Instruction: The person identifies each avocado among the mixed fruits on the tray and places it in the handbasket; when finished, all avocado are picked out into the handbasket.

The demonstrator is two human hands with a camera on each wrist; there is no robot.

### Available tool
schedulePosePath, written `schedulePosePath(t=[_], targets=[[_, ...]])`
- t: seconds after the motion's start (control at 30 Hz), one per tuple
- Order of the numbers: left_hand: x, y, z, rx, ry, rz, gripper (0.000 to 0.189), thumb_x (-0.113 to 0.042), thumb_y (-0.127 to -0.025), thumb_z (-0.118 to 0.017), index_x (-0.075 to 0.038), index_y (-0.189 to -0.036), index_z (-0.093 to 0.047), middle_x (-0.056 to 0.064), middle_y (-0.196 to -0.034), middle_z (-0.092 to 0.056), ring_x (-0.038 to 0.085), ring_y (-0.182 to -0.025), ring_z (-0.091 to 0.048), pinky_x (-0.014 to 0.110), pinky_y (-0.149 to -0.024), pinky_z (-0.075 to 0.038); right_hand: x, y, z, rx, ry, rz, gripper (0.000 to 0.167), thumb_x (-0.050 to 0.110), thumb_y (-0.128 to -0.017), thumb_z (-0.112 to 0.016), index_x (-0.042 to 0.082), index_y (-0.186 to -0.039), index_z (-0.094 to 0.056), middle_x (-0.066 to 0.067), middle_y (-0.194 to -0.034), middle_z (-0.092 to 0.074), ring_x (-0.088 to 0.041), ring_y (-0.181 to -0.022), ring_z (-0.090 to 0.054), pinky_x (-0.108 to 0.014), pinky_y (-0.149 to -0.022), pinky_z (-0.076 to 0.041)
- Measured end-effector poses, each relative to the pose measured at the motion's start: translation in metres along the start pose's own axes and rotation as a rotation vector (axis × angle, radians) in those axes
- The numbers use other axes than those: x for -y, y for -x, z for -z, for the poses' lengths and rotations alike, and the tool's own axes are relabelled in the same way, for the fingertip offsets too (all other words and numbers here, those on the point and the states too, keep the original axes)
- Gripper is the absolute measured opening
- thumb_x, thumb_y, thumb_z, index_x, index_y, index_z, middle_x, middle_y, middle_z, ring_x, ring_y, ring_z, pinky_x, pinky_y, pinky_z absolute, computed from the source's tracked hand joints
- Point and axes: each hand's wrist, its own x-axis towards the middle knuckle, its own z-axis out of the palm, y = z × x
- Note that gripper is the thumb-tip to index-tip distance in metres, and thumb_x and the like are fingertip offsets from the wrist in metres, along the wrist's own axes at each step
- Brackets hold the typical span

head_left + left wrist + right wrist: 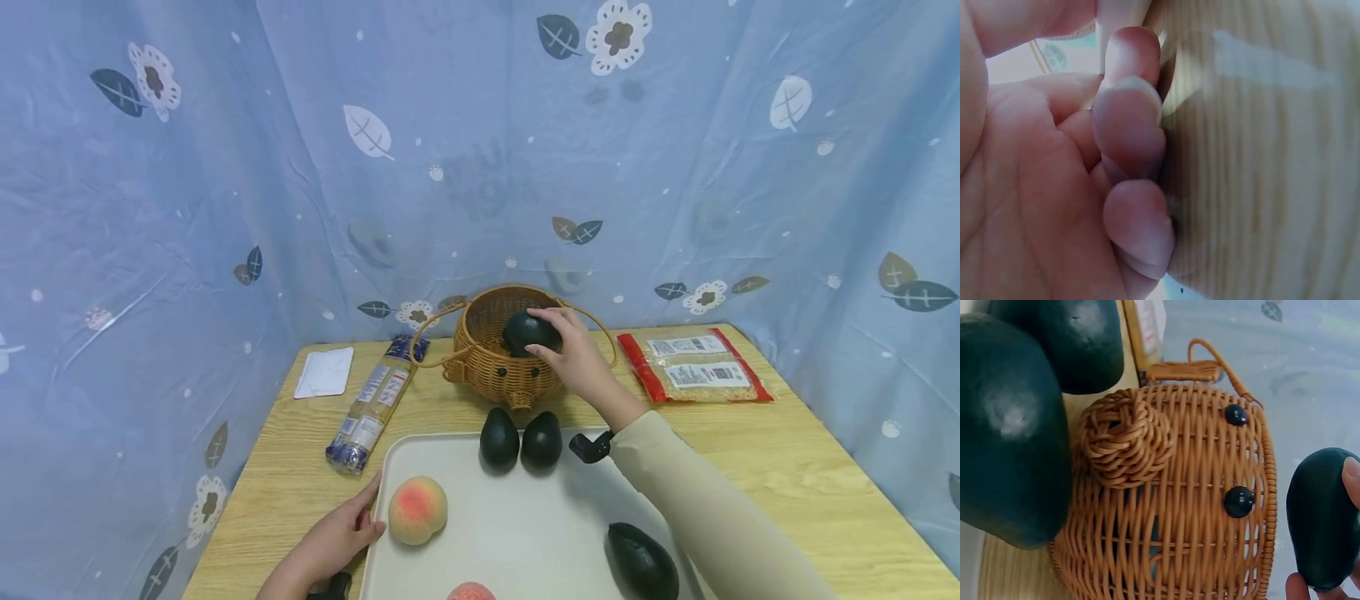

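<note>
My right hand [576,350] grips a dark green avocado [529,333] at the mouth of a wicker basket [491,375]. In the right wrist view, this avocado [1325,519] sits beyond the basket's rim, with a thumb and fingertips around it. The basket [1191,450] has a woven snout and two black bead eyes. My left hand [333,533] holds the left edge of a white tray [517,533], thumb at the rim. Close up, the left fingers [1129,131] are curled beside the wood surface. Two avocados [520,440] stand at the tray's far edge.
Another avocado [642,560] lies at the tray's right. A peach [417,510] sits at its left, and a second pinkish fruit [471,592] is cut off below. Noodle packet [375,408] and white paper [324,372] lie left of the basket, a red-edged bag [693,367] right.
</note>
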Motion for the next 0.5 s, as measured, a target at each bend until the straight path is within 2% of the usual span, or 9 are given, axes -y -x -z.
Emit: schedulePosePath(t=[0.37,0.43,0.5], targets=[[0.0025,-0.0012,-0.0012,-0.002,0.013,0.008,0.082,-0.024,-0.099,-0.074,-0.001,-0.164,-0.029,0.004,-0.081,-0.050,0.017,-0.065,-0.045,0.028,-0.055,-0.037,-0.0048,0.0066,-0.0027,-0.001,0.061,-0.004,0.061,0.013,-0.094,-0.080,0.013,-0.151,-0.058,-0.019,-0.143,-0.050,-0.041,-0.132,-0.050,-0.058,-0.104,-0.046],[0.0024,-0.0008,-0.0012,-0.007,0.010,0.007,0.082,-0.024,-0.099,-0.074,-0.001,-0.164,-0.029,0.003,-0.081,-0.050,0.017,-0.065,-0.045,0.029,-0.055,-0.037,-0.0053,0.0081,-0.0035,-0.001,0.057,-0.016,0.059,0.011,-0.096,-0.078,0.013,-0.151,-0.057,-0.019,-0.145,-0.050,-0.039,-0.127,-0.052,-0.056,-0.098,-0.049],[0.0026,0.0002,-0.0011,-0.011,0.000,0.005,0.082,-0.023,-0.099,-0.074,-0.001,-0.164,-0.029,0.003,-0.081,-0.050,0.016,-0.065,-0.045,0.028,-0.055,-0.036,-0.0061,0.0102,-0.0047,0.002,0.055,-0.028,0.056,0.010,-0.097,-0.076,0.013,-0.150,-0.058,-0.018,-0.145,-0.050,-0.035,-0.115,-0.057,-0.050,-0.090,-0.052]])
